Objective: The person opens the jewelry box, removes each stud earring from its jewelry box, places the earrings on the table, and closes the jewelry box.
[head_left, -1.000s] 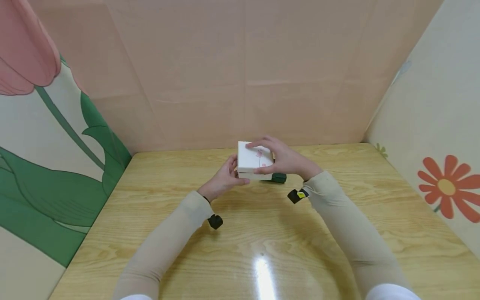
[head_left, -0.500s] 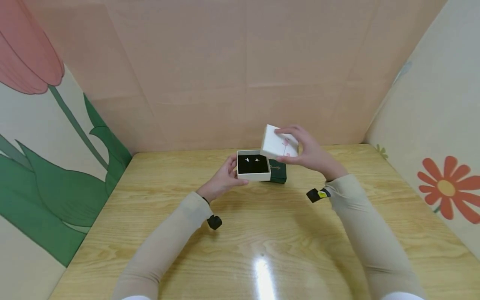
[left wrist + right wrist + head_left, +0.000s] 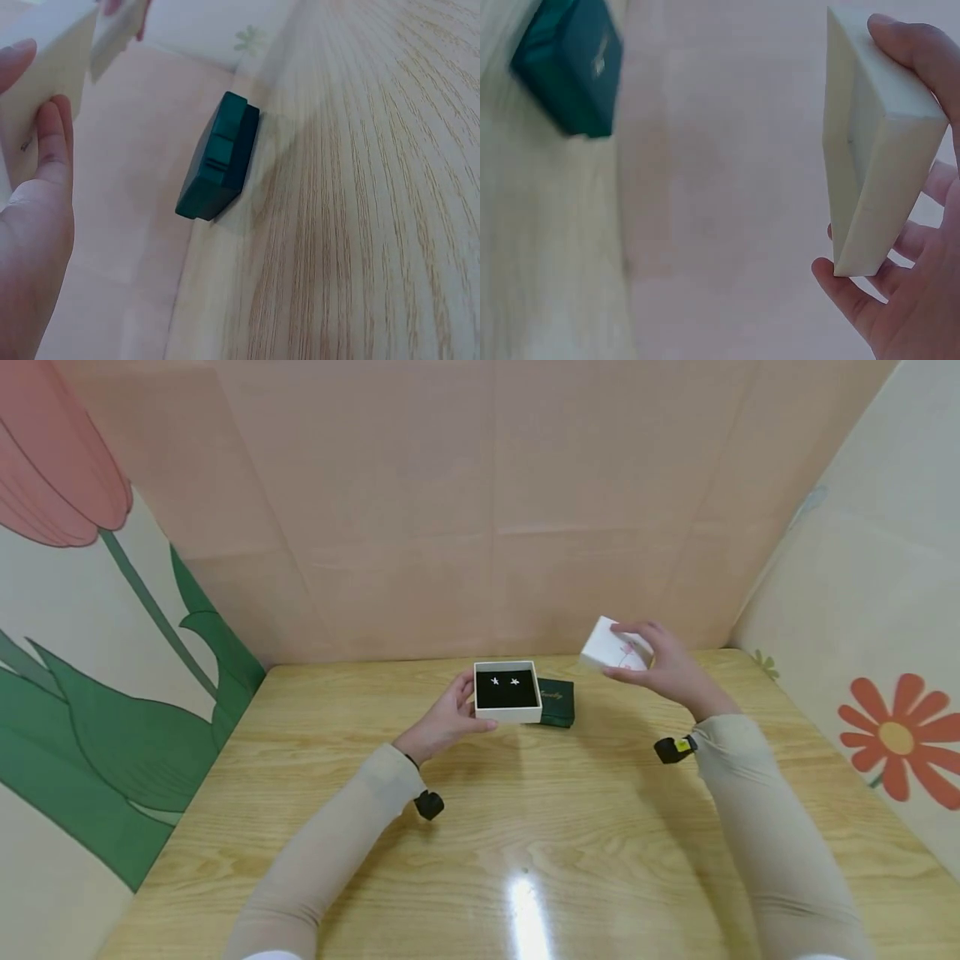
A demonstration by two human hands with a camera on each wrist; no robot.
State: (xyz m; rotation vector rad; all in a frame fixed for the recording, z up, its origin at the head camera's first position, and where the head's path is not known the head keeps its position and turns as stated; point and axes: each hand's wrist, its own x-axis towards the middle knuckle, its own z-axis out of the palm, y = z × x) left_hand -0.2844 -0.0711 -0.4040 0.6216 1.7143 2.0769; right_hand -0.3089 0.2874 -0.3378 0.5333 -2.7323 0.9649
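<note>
Beige sleeves point(image 3: 330, 852) end near black wrist cameras point(image 3: 430, 805), one yellow-marked.

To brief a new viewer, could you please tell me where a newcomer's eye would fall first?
Probably on two small pale star-shaped pieces on the black insert of an open square white box in the left hand. Next might come the square white lid with a pink print in the right hand, and the dark-green box on the wooden table between the hands.
</note>
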